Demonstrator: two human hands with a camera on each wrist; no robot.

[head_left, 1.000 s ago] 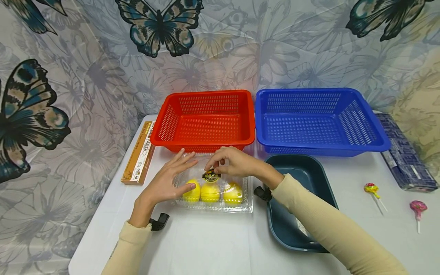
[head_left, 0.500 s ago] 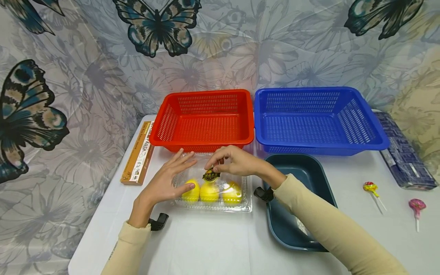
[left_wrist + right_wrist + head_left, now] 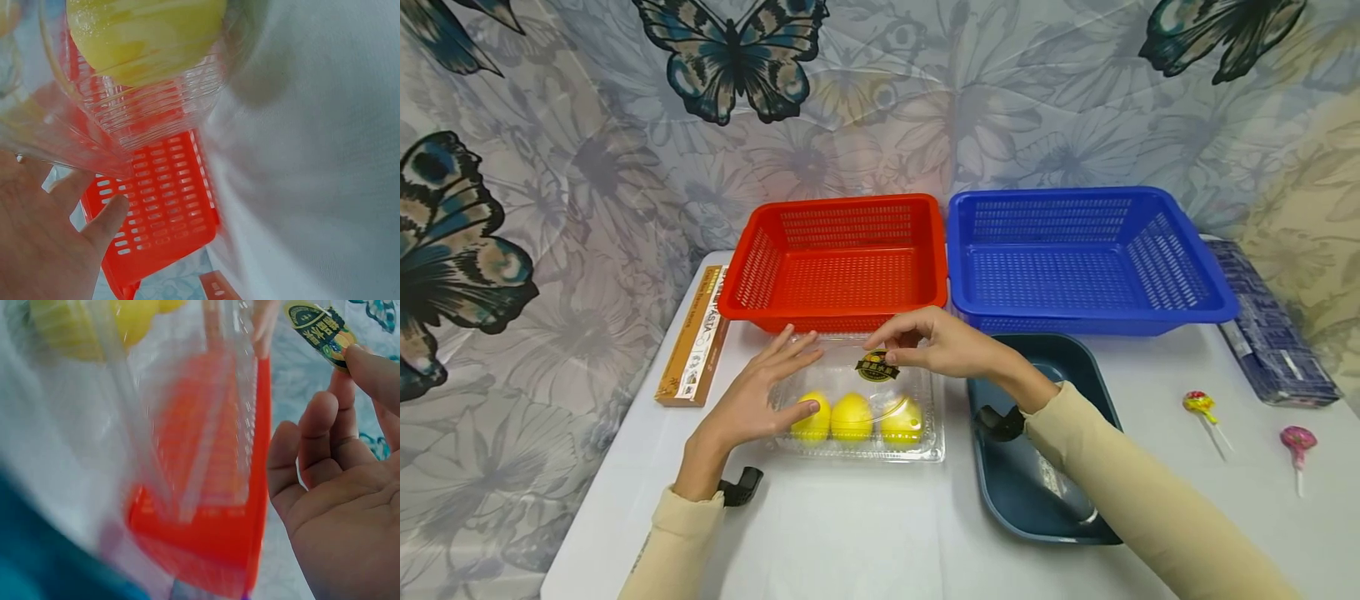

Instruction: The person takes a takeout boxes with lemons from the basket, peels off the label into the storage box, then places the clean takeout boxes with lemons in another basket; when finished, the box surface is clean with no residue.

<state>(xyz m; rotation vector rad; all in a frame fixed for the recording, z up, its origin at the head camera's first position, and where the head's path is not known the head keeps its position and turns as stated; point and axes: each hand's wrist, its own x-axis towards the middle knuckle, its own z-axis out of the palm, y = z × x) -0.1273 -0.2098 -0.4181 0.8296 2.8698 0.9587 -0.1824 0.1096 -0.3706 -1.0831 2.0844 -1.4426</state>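
A clear plastic clamshell box (image 3: 933, 450) sits on the white table with its lid down. Inside are three yellow, lemon-like fruits (image 3: 852, 418). My left hand (image 3: 751, 402) spreads its fingers over the box's left side, thumb straight along the front. In the left wrist view, the left hand (image 3: 47, 234) shows straight fingers beside the clear wall. Over the back right of the lid, my right hand (image 3: 951, 343) pinches a black and gold sticker (image 3: 877, 365) between thumb and index finger. The right wrist view shows the sticker (image 3: 322, 330) held by its end, overlapping the backdrop.
A red basket (image 3: 831, 318) and a blue basket (image 3: 1090, 317) stand behind. The dark tray (image 3: 1011, 523) at right holds something clear. A pasta box (image 3: 694, 342) lies left; two lollipops (image 3: 1199, 403) and a dark blue patterned box (image 3: 1273, 333) lie right.
My right hand has moved right and slightly back, and the sticker has shifted with it relative to the lid. The left hand keeps its place on the box. The head view has shifted slightly.
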